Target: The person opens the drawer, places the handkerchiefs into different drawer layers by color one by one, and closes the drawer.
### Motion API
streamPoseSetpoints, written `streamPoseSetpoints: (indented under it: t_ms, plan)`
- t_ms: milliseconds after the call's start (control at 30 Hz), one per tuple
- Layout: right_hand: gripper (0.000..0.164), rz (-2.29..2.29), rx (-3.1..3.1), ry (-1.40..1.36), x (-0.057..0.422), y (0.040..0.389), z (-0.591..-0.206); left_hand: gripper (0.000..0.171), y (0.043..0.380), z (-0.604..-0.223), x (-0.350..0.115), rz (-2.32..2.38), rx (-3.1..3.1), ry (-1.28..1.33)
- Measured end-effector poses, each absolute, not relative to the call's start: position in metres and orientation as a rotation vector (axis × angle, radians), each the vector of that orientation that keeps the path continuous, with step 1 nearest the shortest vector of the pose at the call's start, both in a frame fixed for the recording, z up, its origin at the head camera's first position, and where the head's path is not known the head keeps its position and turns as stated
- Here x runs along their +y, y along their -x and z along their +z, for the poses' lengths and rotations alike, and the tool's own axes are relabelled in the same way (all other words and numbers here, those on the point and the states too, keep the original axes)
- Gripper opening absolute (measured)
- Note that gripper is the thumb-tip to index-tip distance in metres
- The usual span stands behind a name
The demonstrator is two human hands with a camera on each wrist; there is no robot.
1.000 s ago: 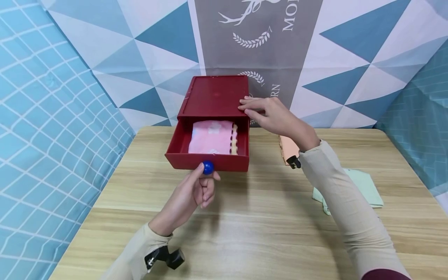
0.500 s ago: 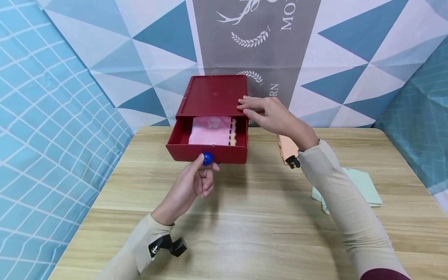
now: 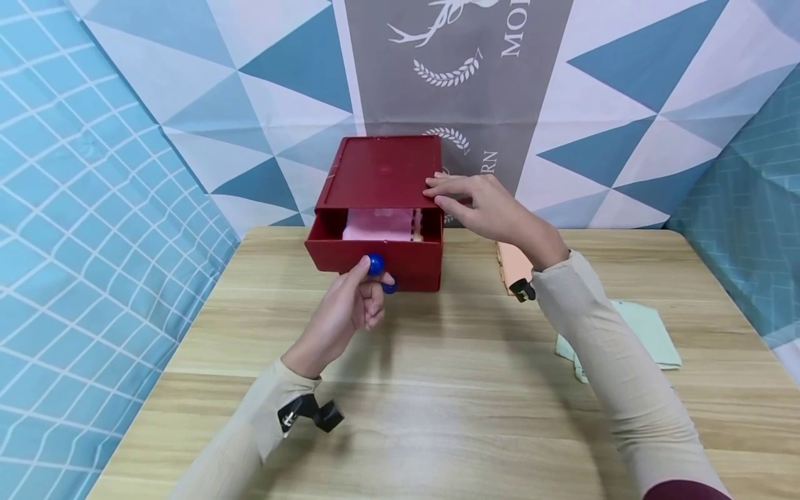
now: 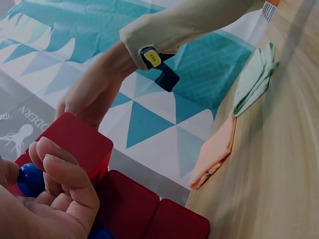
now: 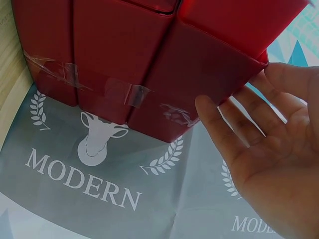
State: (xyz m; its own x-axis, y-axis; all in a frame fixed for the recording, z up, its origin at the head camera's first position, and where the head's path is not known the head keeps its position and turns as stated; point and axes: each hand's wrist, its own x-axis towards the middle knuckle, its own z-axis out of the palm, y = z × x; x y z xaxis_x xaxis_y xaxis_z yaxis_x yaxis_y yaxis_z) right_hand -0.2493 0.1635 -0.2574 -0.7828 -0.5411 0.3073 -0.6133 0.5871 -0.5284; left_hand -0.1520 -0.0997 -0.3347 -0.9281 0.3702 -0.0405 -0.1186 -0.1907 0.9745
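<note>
A red drawer unit [image 3: 384, 170] stands against the back wall, its top drawer [image 3: 409, 260] pulled partly out. My left hand [image 3: 340, 305] pinches the drawer's round blue knob [image 3: 376, 264] between thumb and fingers; the left wrist view shows the knob [image 4: 31, 179] in that grip too. Inside the drawer lies a folded pink cloth [image 3: 378, 226] with a scalloped edge, its back part hidden under the unit's top. My right hand [image 3: 478, 198] rests its fingers on the unit's right front corner. In the right wrist view those fingers [image 5: 217, 122] are extended along the casing.
A folded peach cloth [image 3: 515, 267] lies right of the unit, partly behind my right wrist. Nearer, a folded mint-green cloth [image 3: 650, 333] is partly covered by my right sleeve. Below the top drawer a second blue knob [image 3: 389, 285] shows. Patterned fabric hangs around the wooden table [image 3: 437, 417].
My left hand has pushed the top drawer inward, away from me, so less of the pink cloth shows. The lower knob has come into sight. My right hand has stayed in place.
</note>
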Motion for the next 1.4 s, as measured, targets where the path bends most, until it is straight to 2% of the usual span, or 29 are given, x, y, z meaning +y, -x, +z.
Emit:
streamPoseSetpoints:
  t_ms: [200, 433, 800, 1000, 1167, 1400]
  plan:
    - [0.034, 0.986, -2.695, -0.974, 0.164, 0.250, -0.260, 0.051, 0.168, -0.333, -0.095, 2.196, 1.793, -0.227]
    - [0.035, 1.021, -2.682, -0.969, 0.164, 0.249, -0.260, 0.056, 0.186, -0.330, -0.091, 2.213, 1.812, -0.208]
    - [0.037, 1.016, -2.659, -0.975, 0.161, 0.250, -0.264, 0.047, 0.210, -0.331, -0.086, 2.209, 1.840, -0.164]
    - [0.038, 1.061, -2.639, -0.976, 0.160, 0.249, -0.265, 0.049, 0.209, -0.339, -0.092, 2.194, 1.860, -0.249]
    - [0.038, 1.060, -2.649, -0.984, 0.160, 0.249, -0.265, 0.050, 0.193, -0.359, -0.099, 2.148, 1.799, -0.340]
    - [0.038, 1.023, -2.654, -0.961, 0.163, 0.250, -0.264, 0.057, 0.192, -0.382, -0.104, 2.050, 1.872, -0.139]
